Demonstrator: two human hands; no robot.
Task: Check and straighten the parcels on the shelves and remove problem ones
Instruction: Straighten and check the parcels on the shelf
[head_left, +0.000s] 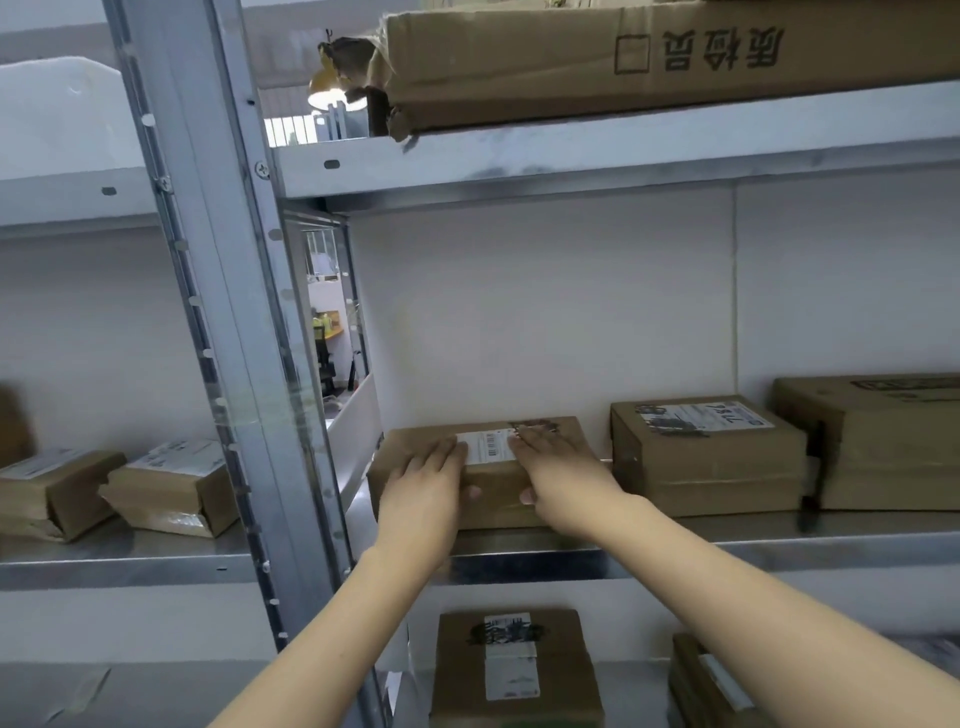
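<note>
A small brown cardboard parcel (493, 488) with a white barcode label lies on the middle metal shelf (779, 540), close to the left post. Both my hands lie on it. My left hand (428, 483) covers its top left part with fingers laid flat and the thumb down on the front face. My right hand (558, 467) rests flat on its top right part, thumb against the front face. The label shows between the two hands. Right of this parcel stands a second labelled parcel (711, 457), and a larger box (893, 441) sits beyond it.
A grey steel upright (234, 322) splits the racking. Two small parcels (171, 488) lie on the left bay's shelf. A long, torn carton (623, 57) sits on the shelf above. Below, one labelled parcel (514, 670) and another box (711, 686) lie on the lower shelf.
</note>
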